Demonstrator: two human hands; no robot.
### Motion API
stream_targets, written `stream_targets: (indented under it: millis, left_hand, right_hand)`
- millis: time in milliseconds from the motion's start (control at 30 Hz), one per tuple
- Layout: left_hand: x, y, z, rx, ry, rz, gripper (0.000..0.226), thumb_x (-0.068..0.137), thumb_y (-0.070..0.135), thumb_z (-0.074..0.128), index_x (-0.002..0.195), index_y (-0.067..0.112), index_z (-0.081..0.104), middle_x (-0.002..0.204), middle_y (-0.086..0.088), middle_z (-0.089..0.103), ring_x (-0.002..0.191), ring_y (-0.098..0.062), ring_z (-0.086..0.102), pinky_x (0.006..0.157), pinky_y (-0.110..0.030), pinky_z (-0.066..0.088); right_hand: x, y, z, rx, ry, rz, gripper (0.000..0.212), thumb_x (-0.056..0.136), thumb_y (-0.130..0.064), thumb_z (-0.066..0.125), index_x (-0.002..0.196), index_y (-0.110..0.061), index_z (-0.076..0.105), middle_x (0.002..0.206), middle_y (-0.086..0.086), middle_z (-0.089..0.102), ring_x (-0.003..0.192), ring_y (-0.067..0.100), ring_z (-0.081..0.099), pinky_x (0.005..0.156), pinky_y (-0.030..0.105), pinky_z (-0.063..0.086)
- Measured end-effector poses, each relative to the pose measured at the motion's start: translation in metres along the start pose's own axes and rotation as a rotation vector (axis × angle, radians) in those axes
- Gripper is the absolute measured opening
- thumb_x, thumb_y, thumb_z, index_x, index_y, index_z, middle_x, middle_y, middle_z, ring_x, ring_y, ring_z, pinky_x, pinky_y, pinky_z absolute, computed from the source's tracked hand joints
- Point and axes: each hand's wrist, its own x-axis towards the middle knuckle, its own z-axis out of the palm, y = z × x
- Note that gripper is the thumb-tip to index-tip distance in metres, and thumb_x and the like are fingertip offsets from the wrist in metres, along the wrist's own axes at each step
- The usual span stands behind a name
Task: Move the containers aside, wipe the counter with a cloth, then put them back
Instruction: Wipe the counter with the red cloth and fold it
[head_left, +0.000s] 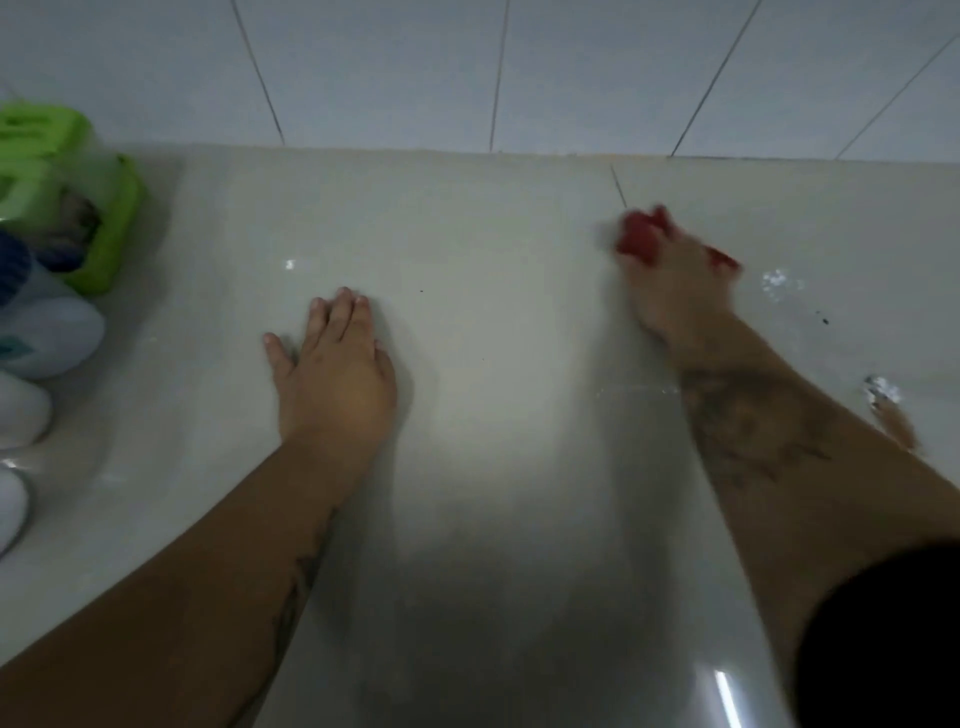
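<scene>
Wiping under way: from my remote seat I see the right hand (670, 291), blurred, fingers clamped on the red cloth (641, 236) near the tiled wall (395, 67), pressing it to the counter (498, 322). The left hand (332, 374) lies flat, fingers together, thumb apart. The containers (57, 218) crowd the counter's left end, far from the cloth. Wet gloss could let the bracing palm slip; a wide leftward sweep might knock them. Open room lies between.

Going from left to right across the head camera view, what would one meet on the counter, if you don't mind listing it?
Green container → left hand, flat on the counter → red cloth → right hand gripping it.
</scene>
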Motion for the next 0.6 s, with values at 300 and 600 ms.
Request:
stream_targets:
  millis: [300,600]
  left_hand:
    - [-0.042,0.055,0.002,-0.08,-0.049,0.087,0.056,0.097,0.03,0.031,0.151,0.018,0.02,0.159,0.001,0.018,0.147,-0.019,0.007,0.114,-0.056,0.003]
    - [-0.045,0.187,0.041,-0.082,-0.03,0.34,0.059,0.096,0.041,0.01,0.152,0.022,0.013,0.16,0.006,0.012,0.147,-0.014,0.0,0.114,-0.051,-0.005]
  right_hand:
    - [-0.202,-0.057,0.034,0.022,-0.107,-0.349,0.064,0.092,-0.056,0.026,0.148,-0.025,0.037,0.158,-0.002,0.03,0.146,0.02,0.022,0.117,0.048,0.008]
    - [0.035,0.137,-0.022,0.01,-0.07,-0.019,0.061,0.096,-0.051,0.035,0.151,-0.025,0.028,0.158,-0.001,0.026,0.142,0.025,0.025,0.114,0.055,0.018]
